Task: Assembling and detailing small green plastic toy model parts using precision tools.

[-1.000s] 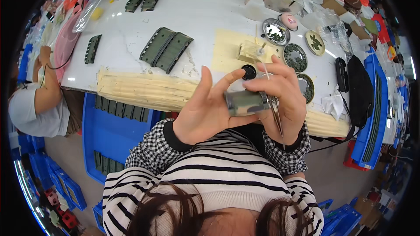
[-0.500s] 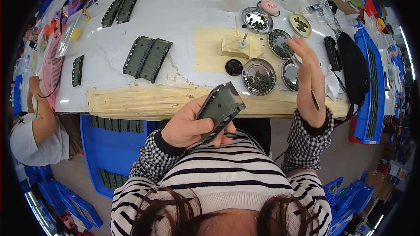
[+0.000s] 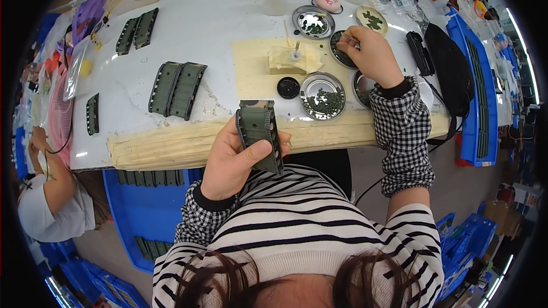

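Observation:
My left hand grips a dark green camouflage plastic model part with toothed edges, held upright in front of my chest, thumb across its face. My right hand reaches over a round metal dish of small dark green pieces. Its fingers are pinched on a thin metal tool that looks like tweezers; the tips are hard to see. Beside it are a metal dish, a larger metal dish of green bits, a partly hidden dish and a cream dish.
A tape-wrapped block with an upright brush-like stick stands near a black round cap. Green panels lie on the left of the table. A blue bin sits below. A co-worker's arm is at far left.
My right hand has swung from raised and open-fingered to pinching down over the dish. My left hand has turned the green part more upright and shifted it slightly left.

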`<state>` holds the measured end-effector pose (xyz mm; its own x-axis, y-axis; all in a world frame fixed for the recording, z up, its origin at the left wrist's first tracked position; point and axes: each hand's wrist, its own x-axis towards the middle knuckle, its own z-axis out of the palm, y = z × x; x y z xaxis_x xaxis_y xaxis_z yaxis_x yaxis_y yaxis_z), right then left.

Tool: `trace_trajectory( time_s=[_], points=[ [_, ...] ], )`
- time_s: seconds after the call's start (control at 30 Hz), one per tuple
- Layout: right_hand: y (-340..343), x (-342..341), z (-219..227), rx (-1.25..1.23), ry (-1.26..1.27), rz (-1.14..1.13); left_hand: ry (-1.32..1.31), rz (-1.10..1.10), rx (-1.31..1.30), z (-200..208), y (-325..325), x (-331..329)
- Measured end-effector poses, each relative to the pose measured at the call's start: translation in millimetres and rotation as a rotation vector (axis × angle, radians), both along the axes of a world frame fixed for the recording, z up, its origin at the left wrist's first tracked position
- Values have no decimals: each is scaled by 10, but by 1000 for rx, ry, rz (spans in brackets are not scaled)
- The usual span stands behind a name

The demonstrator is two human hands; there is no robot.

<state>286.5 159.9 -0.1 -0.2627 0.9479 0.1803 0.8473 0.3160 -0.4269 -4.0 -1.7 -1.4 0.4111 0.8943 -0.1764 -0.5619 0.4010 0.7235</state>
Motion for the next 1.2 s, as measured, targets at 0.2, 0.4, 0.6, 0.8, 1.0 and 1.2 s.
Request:
trace_trajectory(
  time_s=[0.2, 0.4, 0.6, 0.8, 1.0, 1.2],
  points=[
    [-113, -60, 23, 46, -116, -31, -9, 35, -15, 63, 1, 12],
    [-220, -10, 201, 183, 275, -23, 22, 42, -12, 66, -33, -34],
    [-747, -181, 622, 176, 279, -53, 64, 12, -58, 92, 11, -6],
    [-1182, -641, 684, 123, 460, 156, 155, 104, 75, 242, 34, 146],
    [-1341, -941, 403, 191, 555, 416, 249, 101, 263, 29, 24, 149],
    [-1423, -1037, 383, 150, 617, 332, 110, 76, 175, -18, -35, 106]
  ],
)
